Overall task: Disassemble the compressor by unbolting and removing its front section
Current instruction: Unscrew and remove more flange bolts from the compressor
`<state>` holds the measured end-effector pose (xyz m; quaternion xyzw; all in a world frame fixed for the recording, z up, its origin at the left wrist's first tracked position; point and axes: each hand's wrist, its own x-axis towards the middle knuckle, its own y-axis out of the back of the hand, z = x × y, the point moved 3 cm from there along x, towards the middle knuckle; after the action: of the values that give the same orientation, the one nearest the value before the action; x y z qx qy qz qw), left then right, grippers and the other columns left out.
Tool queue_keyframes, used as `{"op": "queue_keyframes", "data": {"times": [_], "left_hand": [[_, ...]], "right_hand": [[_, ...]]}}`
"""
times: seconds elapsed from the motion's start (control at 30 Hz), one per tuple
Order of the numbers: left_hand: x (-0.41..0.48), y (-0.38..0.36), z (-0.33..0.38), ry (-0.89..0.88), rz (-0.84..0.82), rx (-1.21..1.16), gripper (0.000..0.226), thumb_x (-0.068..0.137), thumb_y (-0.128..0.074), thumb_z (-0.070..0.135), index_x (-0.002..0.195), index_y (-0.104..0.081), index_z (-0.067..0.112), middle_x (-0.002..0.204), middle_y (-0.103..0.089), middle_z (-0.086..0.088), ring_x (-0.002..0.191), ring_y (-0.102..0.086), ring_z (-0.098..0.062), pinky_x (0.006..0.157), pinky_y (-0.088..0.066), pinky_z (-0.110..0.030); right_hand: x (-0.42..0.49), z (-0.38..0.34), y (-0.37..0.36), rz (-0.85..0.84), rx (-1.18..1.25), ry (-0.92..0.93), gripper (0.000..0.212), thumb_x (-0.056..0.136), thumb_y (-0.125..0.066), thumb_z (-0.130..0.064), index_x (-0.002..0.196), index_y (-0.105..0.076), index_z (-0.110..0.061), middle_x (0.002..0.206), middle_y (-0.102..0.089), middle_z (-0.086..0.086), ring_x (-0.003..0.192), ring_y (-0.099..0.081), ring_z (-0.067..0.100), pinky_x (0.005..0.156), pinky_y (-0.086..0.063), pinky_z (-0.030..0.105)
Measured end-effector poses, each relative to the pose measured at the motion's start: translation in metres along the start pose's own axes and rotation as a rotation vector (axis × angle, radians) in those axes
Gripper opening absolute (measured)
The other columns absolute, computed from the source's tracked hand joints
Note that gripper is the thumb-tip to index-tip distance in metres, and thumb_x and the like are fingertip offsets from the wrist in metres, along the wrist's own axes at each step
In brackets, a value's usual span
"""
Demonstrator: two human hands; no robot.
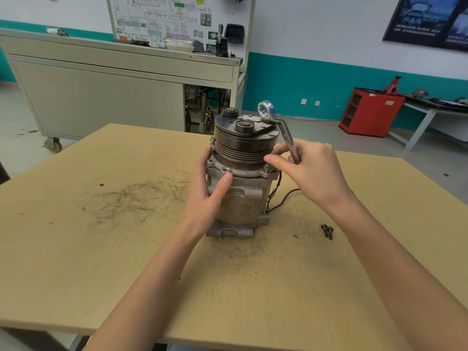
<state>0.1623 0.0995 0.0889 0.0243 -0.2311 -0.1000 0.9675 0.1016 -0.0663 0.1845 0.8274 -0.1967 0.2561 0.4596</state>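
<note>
— Where do we have the compressor [240, 196]?

— Upright near the middle of our wooden table [101, 249], pulley [243, 148] end up. Our left hand [206, 191] grips its left side: the thumb lies flat across the front of the body just under the flange, and the other fingers curl round the far side, where we lose sight of all but one fingertip beside the pulley grooves.

— And our right hand [314, 173]?

— It holds the ring wrench [277, 125] by the shank, the lower end buried in the curled fingers, the ring end sticking up past the pulley's rim and on nothing. Thumb and forefinger reach out together toward the flange bolt [266, 168] at the front right. We cannot tell whether they pinch it or only hover just above it.

— Other bolts?

— One stands in the flange at the back left [212, 140]. A front hole [226, 170] beside our left thumb looks empty. The far side of the flange is hidden behind the pulley. Two loose bolts [327, 231] lie touching each other on the table, to the right of the base.

— The black wire [285, 198]?

— It runs from the right side and disappears under our right wrist.
</note>
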Motion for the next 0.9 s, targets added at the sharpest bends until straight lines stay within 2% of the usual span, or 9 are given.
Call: {"op": "queue_keyframes", "data": {"times": [0.13,0.23,0.27,0.37,0.43,0.57,0.67,0.8,0.9], "left_hand": [[0.000,0.000,0.000,0.005,-0.002,-0.003,0.074,0.086,-0.049,0.051,0.151,-0.021,0.030,0.152,-0.033,0.014,0.132,-0.034,0.010,0.096,-0.032,0.000],[-0.001,0.000,0.001,0.002,-0.002,0.000,0.074,0.086,-0.049,0.050,0.151,-0.021,0.029,0.152,-0.034,0.013,0.133,-0.034,0.008,0.098,-0.032,-0.002],[-0.001,0.000,0.001,0.002,-0.002,-0.003,0.074,0.086,-0.049,0.050,0.151,-0.021,0.029,0.151,-0.034,0.013,0.133,-0.034,0.009,0.101,-0.032,-0.005],[-0.001,0.000,0.001,0.002,-0.004,-0.008,0.074,0.086,-0.049,0.049,0.152,-0.021,0.028,0.152,-0.034,0.013,0.134,-0.034,0.006,0.107,-0.032,-0.014],[-0.001,0.000,0.002,0.009,-0.007,-0.009,0.074,0.086,-0.048,0.049,0.152,-0.021,0.029,0.152,-0.034,0.013,0.134,-0.034,0.006,0.104,-0.032,-0.010],[-0.001,0.000,0.002,0.016,-0.009,-0.019,0.076,0.085,-0.048,0.050,0.152,-0.020,0.029,0.152,-0.033,0.012,0.136,-0.033,0.003,0.105,-0.031,-0.012],[-0.001,0.000,0.002,0.012,-0.006,-0.011,0.075,0.085,-0.048,0.051,0.152,-0.021,0.029,0.153,-0.032,0.011,0.137,-0.032,0.001,0.109,-0.030,-0.019],[-0.001,0.000,0.001,0.004,0.001,-0.001,0.075,0.085,-0.048,0.052,0.151,-0.021,0.030,0.153,-0.032,0.012,0.137,-0.032,0.002,0.111,-0.030,-0.022],[0.000,0.001,0.000,-0.020,-0.002,0.013,0.072,0.087,-0.048,0.051,0.151,-0.023,0.030,0.149,-0.034,0.019,0.134,-0.032,0.010,0.107,-0.030,-0.013]], "right_hand": [[-0.002,0.003,-0.007,-0.079,-0.086,-0.007,0.021,0.084,-0.065,-0.040,0.081,-0.067,-0.019,0.052,-0.042,-0.016,0.053,-0.039,0.002,0.057,-0.035,0.025],[-0.003,0.003,-0.007,-0.094,-0.053,-0.008,0.014,0.085,-0.066,-0.034,0.081,-0.068,-0.020,0.044,-0.041,-0.016,0.049,-0.040,0.001,0.053,-0.033,0.022],[-0.003,0.003,-0.005,-0.103,-0.034,-0.010,0.012,0.085,-0.066,-0.032,0.079,-0.066,-0.022,0.041,-0.044,-0.015,0.047,-0.043,0.000,0.050,-0.031,0.016],[-0.003,0.004,0.004,-0.097,0.205,-0.090,0.017,0.086,-0.064,-0.034,0.072,-0.062,-0.024,0.046,-0.051,-0.022,0.044,-0.044,-0.004,0.047,-0.031,0.008],[0.001,0.003,0.017,-0.079,0.404,-0.164,0.024,0.092,-0.054,-0.036,0.074,-0.062,-0.021,0.051,-0.054,-0.012,0.046,-0.043,0.001,0.048,-0.035,0.015],[0.005,-0.004,0.040,-0.086,0.668,-0.145,0.033,0.102,-0.034,-0.023,0.084,-0.060,-0.012,0.071,-0.067,0.000,0.061,-0.064,0.014,0.055,-0.051,0.020],[0.002,-0.016,0.044,0.078,0.503,0.055,0.024,0.100,-0.041,-0.018,0.087,-0.061,-0.011,0.079,-0.068,0.004,0.064,-0.068,0.015,0.059,-0.055,0.024],[-0.003,-0.034,0.032,0.269,0.108,0.398,0.020,0.095,-0.052,-0.013,0.087,-0.066,0.000,0.071,-0.066,0.011,0.060,-0.065,0.019,0.058,-0.053,0.036],[-0.009,-0.045,0.015,0.355,-0.217,0.610,0.025,0.094,-0.053,-0.016,0.086,-0.068,0.003,0.072,-0.067,0.012,0.059,-0.063,0.024,0.052,-0.051,0.031]]}}
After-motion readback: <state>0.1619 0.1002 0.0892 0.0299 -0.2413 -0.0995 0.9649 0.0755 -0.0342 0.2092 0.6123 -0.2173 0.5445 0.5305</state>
